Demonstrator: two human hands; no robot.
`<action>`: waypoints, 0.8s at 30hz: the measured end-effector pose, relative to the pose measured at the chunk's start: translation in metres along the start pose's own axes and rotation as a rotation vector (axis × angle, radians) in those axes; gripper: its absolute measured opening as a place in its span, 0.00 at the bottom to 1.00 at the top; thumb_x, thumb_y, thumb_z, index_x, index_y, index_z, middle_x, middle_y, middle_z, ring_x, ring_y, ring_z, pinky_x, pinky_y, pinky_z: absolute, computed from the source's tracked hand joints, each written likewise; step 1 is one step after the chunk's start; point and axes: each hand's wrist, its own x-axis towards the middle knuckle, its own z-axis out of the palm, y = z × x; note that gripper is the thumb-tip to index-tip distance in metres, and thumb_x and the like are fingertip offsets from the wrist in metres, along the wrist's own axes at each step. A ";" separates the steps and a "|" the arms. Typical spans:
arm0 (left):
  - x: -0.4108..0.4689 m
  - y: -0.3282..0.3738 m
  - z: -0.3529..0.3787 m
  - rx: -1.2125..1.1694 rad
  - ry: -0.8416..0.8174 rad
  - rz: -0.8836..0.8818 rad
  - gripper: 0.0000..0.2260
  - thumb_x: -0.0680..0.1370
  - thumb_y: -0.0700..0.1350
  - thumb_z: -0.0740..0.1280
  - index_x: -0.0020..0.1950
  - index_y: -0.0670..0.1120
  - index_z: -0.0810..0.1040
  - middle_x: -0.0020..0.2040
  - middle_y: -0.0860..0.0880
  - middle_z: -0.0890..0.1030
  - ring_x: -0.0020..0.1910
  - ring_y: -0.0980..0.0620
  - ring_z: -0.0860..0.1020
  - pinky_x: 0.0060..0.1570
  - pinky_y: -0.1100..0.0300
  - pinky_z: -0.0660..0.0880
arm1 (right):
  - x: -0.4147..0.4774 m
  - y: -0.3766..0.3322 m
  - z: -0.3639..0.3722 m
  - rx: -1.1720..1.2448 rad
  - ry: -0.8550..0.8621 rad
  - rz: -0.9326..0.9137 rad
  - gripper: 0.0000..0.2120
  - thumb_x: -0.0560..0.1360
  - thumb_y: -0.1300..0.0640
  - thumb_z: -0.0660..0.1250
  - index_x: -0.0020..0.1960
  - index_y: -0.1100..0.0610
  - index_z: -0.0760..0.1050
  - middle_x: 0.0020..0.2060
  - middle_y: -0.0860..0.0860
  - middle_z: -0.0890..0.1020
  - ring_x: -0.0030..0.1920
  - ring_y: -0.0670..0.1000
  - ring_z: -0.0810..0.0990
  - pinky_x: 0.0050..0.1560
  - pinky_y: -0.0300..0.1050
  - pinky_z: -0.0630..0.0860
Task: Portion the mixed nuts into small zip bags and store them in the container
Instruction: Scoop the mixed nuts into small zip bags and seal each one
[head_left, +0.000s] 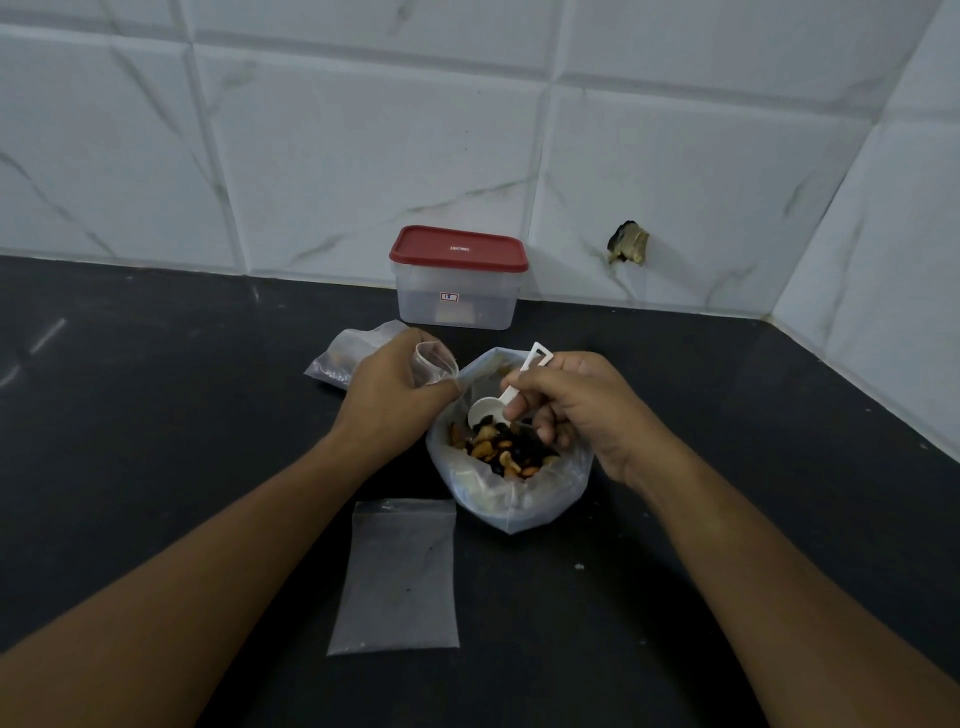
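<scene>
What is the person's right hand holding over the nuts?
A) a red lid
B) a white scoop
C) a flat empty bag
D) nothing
B: the right hand grips a white scoop, its bowl down among the nuts.

Filled zip bag (337, 359) half hidden behind left hand (387, 402), container (457, 299) label unreadable, contents murky, forearms (171, 582) cut off below.

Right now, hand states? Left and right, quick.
Left hand: grips a small zip bag near its mouth.
Right hand: holds the white scoop, its bowl at the mixed nuts.
</scene>
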 end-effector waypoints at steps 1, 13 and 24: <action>0.000 0.000 0.000 0.001 0.003 0.001 0.12 0.75 0.48 0.75 0.57 0.50 0.80 0.48 0.56 0.83 0.49 0.58 0.81 0.49 0.57 0.79 | 0.000 0.000 0.000 0.010 0.011 0.008 0.07 0.80 0.58 0.69 0.48 0.59 0.84 0.39 0.56 0.87 0.27 0.48 0.74 0.26 0.38 0.66; -0.001 0.003 0.000 -0.009 -0.004 0.024 0.12 0.75 0.49 0.76 0.57 0.50 0.81 0.48 0.57 0.83 0.49 0.57 0.81 0.50 0.52 0.81 | -0.002 -0.007 -0.001 0.186 0.144 0.085 0.06 0.78 0.60 0.68 0.44 0.60 0.82 0.32 0.53 0.84 0.25 0.47 0.72 0.26 0.39 0.66; -0.002 0.004 0.002 -0.032 -0.053 0.073 0.12 0.73 0.50 0.79 0.52 0.54 0.79 0.46 0.57 0.83 0.48 0.57 0.82 0.48 0.55 0.79 | -0.005 -0.017 0.000 0.489 0.094 0.041 0.05 0.80 0.61 0.67 0.48 0.59 0.81 0.34 0.52 0.84 0.26 0.45 0.74 0.26 0.37 0.66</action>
